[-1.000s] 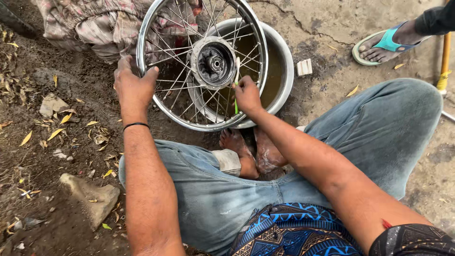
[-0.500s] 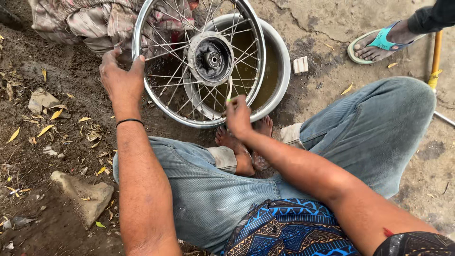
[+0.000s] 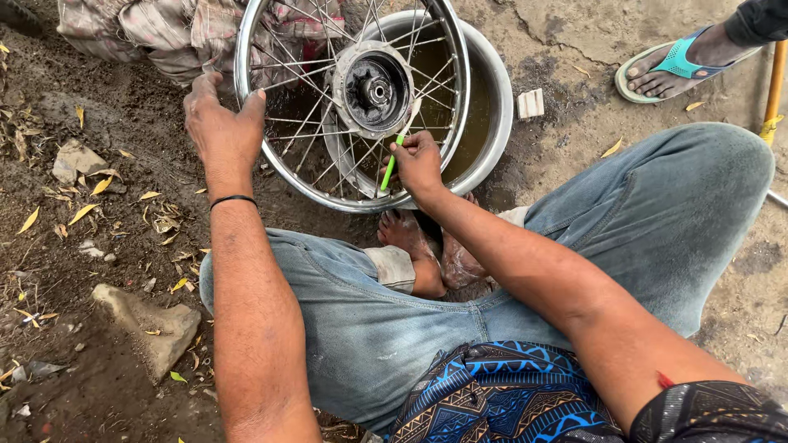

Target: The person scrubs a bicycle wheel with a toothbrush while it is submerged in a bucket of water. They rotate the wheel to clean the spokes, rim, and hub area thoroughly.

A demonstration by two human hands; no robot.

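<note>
- Gripping the chrome rim of a spoked motorcycle wheel (image 3: 271, 152), the left hand (image 3: 220, 123) is clenched over its outer edge, thumb toward the spokes, a thin black band (image 3: 233, 199) circling the wrist.
- Closed around a slim green-handled brush (image 3: 392, 162), the right hand (image 3: 419, 160) presses the tool in among the spokes just below the dark hub (image 3: 373, 89); the pale head of the brush lies against the hub's lower right side.
- Tilted toward the camera, the wheel stands partly over a round metal basin (image 3: 492, 123) that holds murky brown water, its lower rim near the dirt in front of the person's bare feet (image 3: 427, 246).
- Seated cross-legged on the ground, the person wears faded blue jeans (image 3: 657, 221) rolled at the ankle and a blue-and-black patterned shirt (image 3: 492, 394).
- Beyond the wheel, at upper left, lies a heap of soiled, crumpled cloth (image 3: 156, 33).
- Just right of the basin sits a small pale block (image 3: 530, 103) on the bare earth.
- At upper right, another person's foot in a turquoise-strapped sandal (image 3: 669, 64) rests on the ground, beside a yellow pole (image 3: 771, 90).
- On the left, dark soil is strewn with dry yellow leaves (image 3: 86, 212) and a few stones, the largest a flat rock (image 3: 152, 324) near the person's left knee.
</note>
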